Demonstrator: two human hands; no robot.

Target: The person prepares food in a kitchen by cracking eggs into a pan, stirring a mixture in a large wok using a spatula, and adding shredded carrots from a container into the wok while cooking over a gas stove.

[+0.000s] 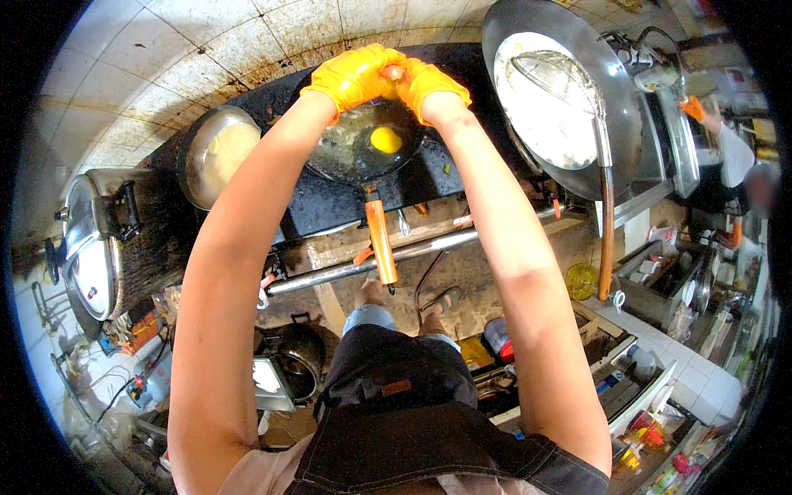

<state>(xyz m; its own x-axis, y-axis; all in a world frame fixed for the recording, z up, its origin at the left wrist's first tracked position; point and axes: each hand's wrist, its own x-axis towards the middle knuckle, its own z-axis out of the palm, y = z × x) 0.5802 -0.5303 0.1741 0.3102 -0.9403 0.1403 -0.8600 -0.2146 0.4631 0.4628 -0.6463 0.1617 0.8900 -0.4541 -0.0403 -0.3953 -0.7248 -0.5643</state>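
Both my hands wear orange gloves and meet above the far side of a frying pan (346,158). Between the fingers of my left hand (356,77) and my right hand (430,86) is an egg (393,73), gripped from both sides; its shell is mostly covered by the gloves. Something yellow shows just below it, partly hidden. In the pan a raw egg with a round yolk (386,140) lies in clear white or oil. The pan's orange handle (380,238) points toward me over the stove's front edge.
Left of the pan stands a metal bowl-shaped pan (219,158) with pale contents, then a large lidded pot (117,241). At right, a wire skimmer (557,77) rests across a large wok (625,130). A metal rail (346,272) runs along the front. Another person (736,154) stands far right.
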